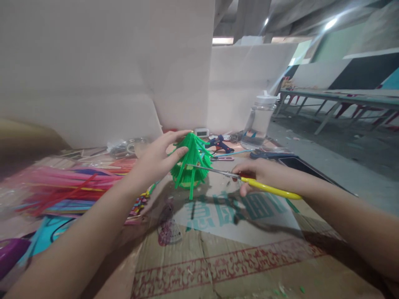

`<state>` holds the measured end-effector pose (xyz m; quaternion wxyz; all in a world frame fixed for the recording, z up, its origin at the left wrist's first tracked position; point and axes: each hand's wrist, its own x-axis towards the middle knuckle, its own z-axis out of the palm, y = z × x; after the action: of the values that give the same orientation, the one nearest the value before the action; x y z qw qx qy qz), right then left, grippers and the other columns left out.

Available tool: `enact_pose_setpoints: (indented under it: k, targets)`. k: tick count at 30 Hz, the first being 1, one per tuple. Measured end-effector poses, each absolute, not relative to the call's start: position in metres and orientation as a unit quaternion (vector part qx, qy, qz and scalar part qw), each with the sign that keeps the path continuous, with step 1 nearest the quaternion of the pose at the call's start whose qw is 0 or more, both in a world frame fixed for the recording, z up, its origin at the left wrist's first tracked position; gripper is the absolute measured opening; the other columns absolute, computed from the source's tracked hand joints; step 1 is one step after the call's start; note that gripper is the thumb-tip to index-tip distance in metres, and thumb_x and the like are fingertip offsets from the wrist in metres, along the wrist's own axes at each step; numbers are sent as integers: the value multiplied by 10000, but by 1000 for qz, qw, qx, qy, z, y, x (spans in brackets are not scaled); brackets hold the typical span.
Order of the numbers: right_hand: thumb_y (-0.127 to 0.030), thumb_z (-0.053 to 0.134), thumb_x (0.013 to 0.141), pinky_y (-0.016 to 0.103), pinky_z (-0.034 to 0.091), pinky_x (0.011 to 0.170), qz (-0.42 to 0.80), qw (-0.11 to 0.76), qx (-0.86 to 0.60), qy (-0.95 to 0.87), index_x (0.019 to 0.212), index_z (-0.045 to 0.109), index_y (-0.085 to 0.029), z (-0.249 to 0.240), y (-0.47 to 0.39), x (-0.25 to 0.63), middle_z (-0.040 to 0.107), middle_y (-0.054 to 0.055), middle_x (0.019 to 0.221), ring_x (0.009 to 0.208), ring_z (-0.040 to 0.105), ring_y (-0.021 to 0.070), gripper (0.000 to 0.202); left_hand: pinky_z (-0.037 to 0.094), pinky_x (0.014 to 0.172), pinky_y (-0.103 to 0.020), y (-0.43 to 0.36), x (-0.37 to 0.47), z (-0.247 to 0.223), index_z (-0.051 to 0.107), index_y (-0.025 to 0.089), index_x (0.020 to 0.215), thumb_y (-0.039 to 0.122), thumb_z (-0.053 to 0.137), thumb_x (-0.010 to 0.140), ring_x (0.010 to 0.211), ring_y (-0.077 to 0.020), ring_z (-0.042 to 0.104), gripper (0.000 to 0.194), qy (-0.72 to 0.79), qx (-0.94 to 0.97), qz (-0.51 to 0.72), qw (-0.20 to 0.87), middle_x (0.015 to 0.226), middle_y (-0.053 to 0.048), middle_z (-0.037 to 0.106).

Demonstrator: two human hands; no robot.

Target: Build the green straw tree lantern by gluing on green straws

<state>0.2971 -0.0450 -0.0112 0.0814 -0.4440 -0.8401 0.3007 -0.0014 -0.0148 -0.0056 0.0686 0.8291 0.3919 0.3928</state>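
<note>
A cone-shaped green pipe-cleaner tree [192, 155] stands in the middle of the worktop, with loose strands hanging down its side. My left hand [160, 151] holds it near the top from the left, the thumb pressed on the strands. Yellow-handled scissors [271, 189] are in my right hand [260, 170], and their blades point left. The blade tips reach the lower strands of the tree; whether they touch a strand I cannot tell.
Bundles of coloured pipe cleaners [71, 187] lie at left. Behind the tree are a glue gun [220, 143], a small digital display [201, 133] and a clear bottle [257, 122]. A pink cutter [222, 158] lies nearby. Printed paper [224, 230] covers patterned cardboard [199, 270].
</note>
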Motion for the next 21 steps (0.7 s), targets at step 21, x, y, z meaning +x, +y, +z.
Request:
enact_pose_setpoints:
  k: [21]
  targets:
    - [-291,596,833,304,449,793,124,25,-391,-912,1253,654,-288,-69,8,329,677,77,1129,958,620,233,424,466,1018,-420,18,-25,-15,609,208,1291,472,599,889,1189,-270,593,480,384,761,448,271,1322,-105,631]
